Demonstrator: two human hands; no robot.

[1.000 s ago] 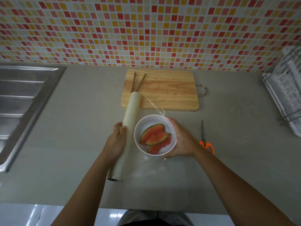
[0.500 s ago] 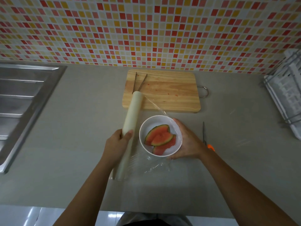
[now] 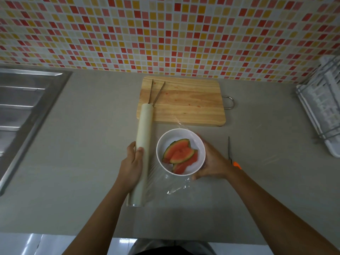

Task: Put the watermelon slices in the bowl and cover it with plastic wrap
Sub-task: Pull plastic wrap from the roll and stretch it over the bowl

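Note:
A white bowl (image 3: 196,142) sits on the grey counter and holds three watermelon slices (image 3: 179,155). My right hand (image 3: 211,161) cups the bowl's right side. My left hand (image 3: 131,165) grips a long cream roll of plastic wrap (image 3: 144,129) lying just left of the bowl, its far end over the cutting board. A clear sheet of wrap (image 3: 176,186) runs from the roll toward the bowl and lies crumpled on the counter in front of it; a strip also shows behind the bowl.
A wooden cutting board (image 3: 185,103) with metal tongs (image 3: 156,92) lies behind the bowl. Orange-handled scissors (image 3: 230,151) lie right of my right hand. A steel sink (image 3: 24,111) is at left, a dish rack (image 3: 323,107) at right.
The roll has swung closer to upright beside the bowl and my left hand has slid along it. The wrap sheet in front of the bowl is now more spread and crumpled.

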